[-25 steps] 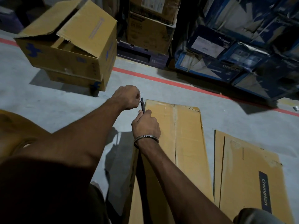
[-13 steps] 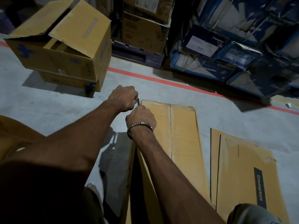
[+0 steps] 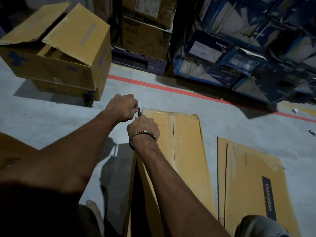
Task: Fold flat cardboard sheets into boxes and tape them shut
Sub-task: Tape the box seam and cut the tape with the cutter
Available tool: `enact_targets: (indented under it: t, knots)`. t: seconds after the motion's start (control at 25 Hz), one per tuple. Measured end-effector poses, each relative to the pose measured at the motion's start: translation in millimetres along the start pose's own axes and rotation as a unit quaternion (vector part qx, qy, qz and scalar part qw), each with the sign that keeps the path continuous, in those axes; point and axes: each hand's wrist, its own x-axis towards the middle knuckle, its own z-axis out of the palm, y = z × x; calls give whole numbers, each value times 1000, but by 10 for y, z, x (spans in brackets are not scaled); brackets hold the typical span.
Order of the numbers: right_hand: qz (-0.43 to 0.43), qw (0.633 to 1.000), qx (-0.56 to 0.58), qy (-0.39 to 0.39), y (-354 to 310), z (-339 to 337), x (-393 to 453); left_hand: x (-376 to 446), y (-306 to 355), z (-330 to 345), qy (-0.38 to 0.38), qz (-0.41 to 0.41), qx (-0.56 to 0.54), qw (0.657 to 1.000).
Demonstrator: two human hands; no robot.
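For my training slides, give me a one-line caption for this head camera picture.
Both hands, left and right, pinch a thin dark tool at the far corner of a flattened cardboard box.

Two bare hands, the left hand (image 3: 123, 107) and the right hand (image 3: 143, 126), with one silver metal bracelet (image 3: 142, 135). Two flat brown cardboard sheets: the near one (image 3: 185, 147) and the one printed "Crompton" (image 3: 253, 182). Two stacked brown cardboard boxes, the upper one (image 3: 56, 53) open. One red floor line (image 3: 171, 90).

Grey floor (image 3: 51, 117) with flat cardboard sheets (image 3: 253, 177), boxes (image 3: 56, 53), perhaps scraps
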Motion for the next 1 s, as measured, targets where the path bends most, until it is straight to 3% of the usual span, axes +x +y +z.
enact_targets:
  t: [0.64,1.0]
  knots:
    - [-47,995,-85,-29,8,-127,96,1,37,-15,4,18,22,1000]
    - [-37,996,-58,-63,135,-79,30,18,82,-54,24,5,29,999]
